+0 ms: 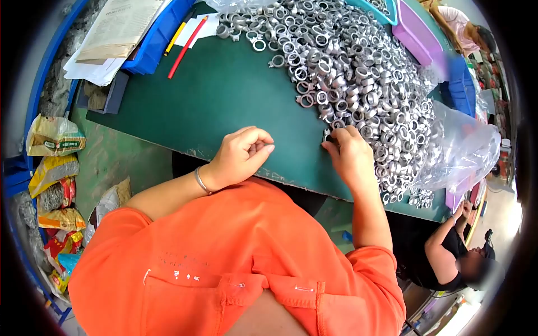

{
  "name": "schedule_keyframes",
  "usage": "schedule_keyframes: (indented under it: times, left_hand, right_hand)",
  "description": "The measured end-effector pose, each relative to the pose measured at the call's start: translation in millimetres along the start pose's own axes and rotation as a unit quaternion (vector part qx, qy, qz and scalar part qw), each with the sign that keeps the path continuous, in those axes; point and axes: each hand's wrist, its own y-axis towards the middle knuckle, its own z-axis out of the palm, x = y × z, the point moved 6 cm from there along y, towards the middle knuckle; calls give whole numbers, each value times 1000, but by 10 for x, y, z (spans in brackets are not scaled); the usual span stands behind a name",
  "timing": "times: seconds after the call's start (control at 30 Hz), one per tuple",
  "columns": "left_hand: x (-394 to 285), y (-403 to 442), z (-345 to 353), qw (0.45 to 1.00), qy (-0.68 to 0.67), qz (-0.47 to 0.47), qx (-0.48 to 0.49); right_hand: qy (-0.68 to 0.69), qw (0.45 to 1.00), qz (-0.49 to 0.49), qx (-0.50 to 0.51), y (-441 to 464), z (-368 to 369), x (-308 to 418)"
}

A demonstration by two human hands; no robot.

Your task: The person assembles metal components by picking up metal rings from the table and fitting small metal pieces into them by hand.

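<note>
A large heap of small silver-grey metal rings with little lugs (358,61) covers the right part of the green table (224,84). My right hand (352,157) is at the heap's near left edge, its thumb and fingers closed on a metal ring (327,135) that shows partly beside the fingertips. Near the front edge of the table is my left hand (242,155), its fingers curled in toward the thumb. Nothing shows in it. A metal bangle circles that wrist.
A red pencil (188,47) and a yellow one (175,39) lie by a blue bin (162,36) with papers. Beyond the heap are a purple basket (417,33) and a clear plastic bag (462,148). Two other people sit at right. Several sacks (56,137) line the left.
</note>
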Motion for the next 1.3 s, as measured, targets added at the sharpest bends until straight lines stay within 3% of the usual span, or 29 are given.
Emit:
schedule_keyframes:
  times: [0.17,0.23,0.27,0.33,0.4,0.43,0.5,0.57,0.63,0.77,0.83,0.97,1.03,1.1,1.2,1.23,1.3]
  left_hand:
    - [-21,6,-1,1000,10,-12,12]
    - [-21,9,25,999,2,-18,39]
    - [-29,17,38,997,-7,-38,65]
    - [-12,25,75,990,-72,-83,87]
    - [-9,3,141,961,-203,-141,125]
    - [-48,10,129,961,-201,-146,123]
    - [-52,-24,195,907,-310,-246,146]
    - [-8,-61,222,901,-314,-261,145]
    - [-30,-29,166,947,-240,-179,114]
    - [-220,11,86,976,-163,-92,112]
    - [-337,23,75,987,-82,-30,133]
    - [-337,12,94,989,-73,-3,130]
    - [-363,12,94,988,-68,7,138]
    - [-369,1,97,987,-74,-1,142]
    - [-365,-12,106,986,-88,-26,142]
    - [-349,-14,108,985,-96,-45,139]
    - [-290,-38,127,981,-124,-67,131]
  right_hand:
    - [18,997,-31,-62,-180,150,61]
    - [143,987,-34,-67,-184,167,147]
    - [302,953,22,-20,-200,255,155]
    - [577,800,145,81,-288,516,231]
    - [622,768,129,79,-306,549,361]
    - [660,739,116,70,-307,538,420]
    - [638,760,109,50,-294,527,464]
    - [393,914,-71,-72,-260,300,580]
    - [380,914,-102,-99,-262,288,601]
    - [631,771,62,-58,-299,504,394]
    - [658,744,108,-45,-287,522,359]
    - [707,698,117,0,-256,547,373]
    - [718,678,137,75,-263,612,445]
    - [715,680,130,97,-279,658,485]
    - [776,611,119,99,-308,708,530]
    - [776,611,119,99,-308,708,540]
    - [784,605,124,54,-309,682,523]
